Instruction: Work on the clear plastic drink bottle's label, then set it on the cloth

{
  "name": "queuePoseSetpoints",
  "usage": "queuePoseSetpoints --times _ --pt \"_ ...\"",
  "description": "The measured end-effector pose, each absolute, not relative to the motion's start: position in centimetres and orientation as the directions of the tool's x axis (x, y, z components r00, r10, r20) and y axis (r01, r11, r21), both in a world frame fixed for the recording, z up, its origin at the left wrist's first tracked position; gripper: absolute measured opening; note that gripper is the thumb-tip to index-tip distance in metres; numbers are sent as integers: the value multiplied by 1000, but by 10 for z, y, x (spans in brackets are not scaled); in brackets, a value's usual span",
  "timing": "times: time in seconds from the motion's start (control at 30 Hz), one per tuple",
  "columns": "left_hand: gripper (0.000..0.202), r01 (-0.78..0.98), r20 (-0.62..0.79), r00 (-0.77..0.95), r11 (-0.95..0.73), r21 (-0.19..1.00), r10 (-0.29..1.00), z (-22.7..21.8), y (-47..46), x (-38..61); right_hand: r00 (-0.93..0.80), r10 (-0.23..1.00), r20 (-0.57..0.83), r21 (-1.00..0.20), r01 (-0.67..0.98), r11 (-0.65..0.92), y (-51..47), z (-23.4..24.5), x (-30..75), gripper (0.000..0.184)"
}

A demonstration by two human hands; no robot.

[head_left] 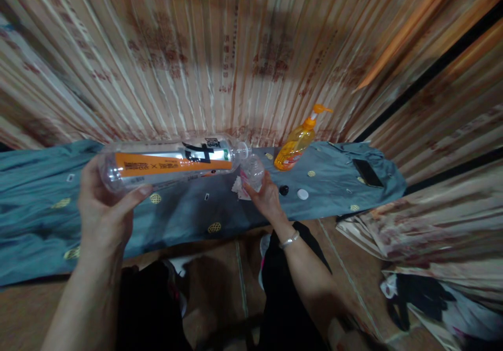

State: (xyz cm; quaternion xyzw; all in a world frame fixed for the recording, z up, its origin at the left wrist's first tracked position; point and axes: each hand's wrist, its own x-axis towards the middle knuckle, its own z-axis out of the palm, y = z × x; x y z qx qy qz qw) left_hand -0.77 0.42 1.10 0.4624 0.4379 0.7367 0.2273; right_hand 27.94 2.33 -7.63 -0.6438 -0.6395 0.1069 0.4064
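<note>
My left hand is closed around the base of a large clear plastic bottle with an orange and white label. The bottle lies nearly level in the air, its uncapped neck pointing right. At that neck, my right hand grips a small clear plastic bottle from the right side. The big bottle's mouth is at the small one's upper end; I cannot tell whether they touch. Below the small bottle, a crumpled pinkish-white paper shows in part, partly hidden by my right hand.
Behind my right hand, a pump bottle of yellow liquid stands on the teal cloth. A black cap, a white cap and a dark phone lie to the right. Curtains hang behind.
</note>
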Motion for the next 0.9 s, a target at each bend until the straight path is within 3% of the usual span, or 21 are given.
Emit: queuePoseSetpoints --times 0.27,0.9 --pt "89 109 495 -397 -495 862 773 10 3 -14 148 900 409 -646 743 172 25 -78 282 54" --pt "84 27 549 -456 -605 795 701 31 7 -2 90 917 389 -624 758 190 23 -74 281 59"
